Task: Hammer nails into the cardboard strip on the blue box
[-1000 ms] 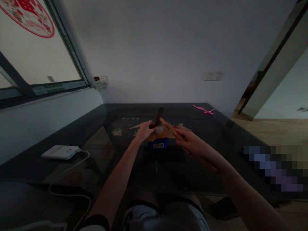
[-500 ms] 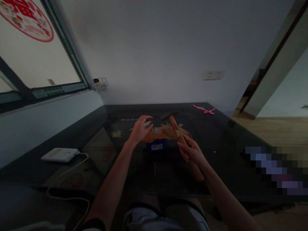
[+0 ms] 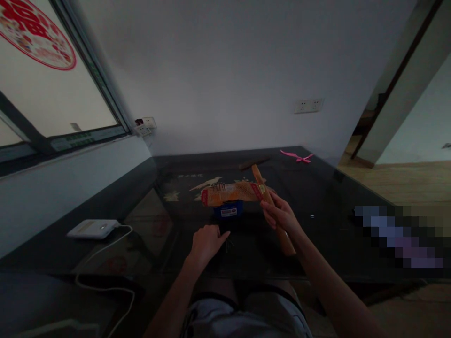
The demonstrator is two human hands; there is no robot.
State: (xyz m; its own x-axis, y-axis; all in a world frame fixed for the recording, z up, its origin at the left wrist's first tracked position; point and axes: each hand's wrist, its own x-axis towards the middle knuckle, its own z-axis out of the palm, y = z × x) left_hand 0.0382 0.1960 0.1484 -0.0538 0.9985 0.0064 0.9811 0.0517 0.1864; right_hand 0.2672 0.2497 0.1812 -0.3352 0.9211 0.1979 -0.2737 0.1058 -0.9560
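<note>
Lying beside left hand (image 3: 206, 241): thin nails (image 3: 227, 245).

Long tan hammer handle (image 3: 267, 197) looked like smooth wood, dark bar-shaped head (image 3: 249, 165) like dull metal, black tabletop (image 3: 324, 244) was pretty glossy.

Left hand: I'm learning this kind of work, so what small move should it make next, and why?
Probably pinch up one of the loose nails with the left hand: its thumb is right beside them, while the right hand holds the hammer and a row of upright nails stands at the orange piece.
</note>
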